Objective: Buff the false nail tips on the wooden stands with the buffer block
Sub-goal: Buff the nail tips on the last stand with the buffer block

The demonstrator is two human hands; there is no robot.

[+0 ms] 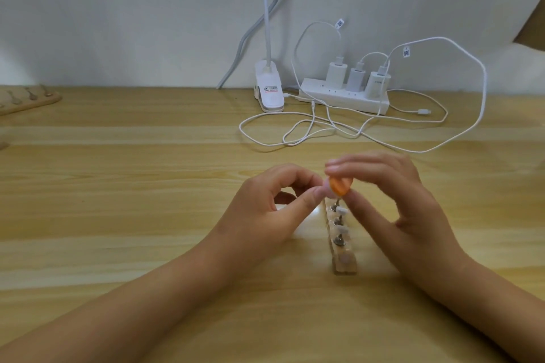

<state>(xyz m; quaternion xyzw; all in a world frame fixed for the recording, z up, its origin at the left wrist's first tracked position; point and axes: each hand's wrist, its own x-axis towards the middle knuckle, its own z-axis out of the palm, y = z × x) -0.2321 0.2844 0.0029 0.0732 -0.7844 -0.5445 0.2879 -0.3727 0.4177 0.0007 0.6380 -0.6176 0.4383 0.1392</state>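
We tag this a home desk or small nail-craft workstation: light wooden desk (118, 215) against a plain white wall (118, 9), clip-on lamp (269, 88), power strip (342, 100) carrying three USB chargers (355, 78), loose white cables (295, 132), wooden nail stand (26, 100) at the left edge.

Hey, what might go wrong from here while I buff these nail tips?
The wooden stand is narrow, so sideways pressure from the orange buffer block in the right hand may tip it. The fingertips of the left hand sit right beside the block and could get scuffed. The next nail tips stand close and could get knocked.
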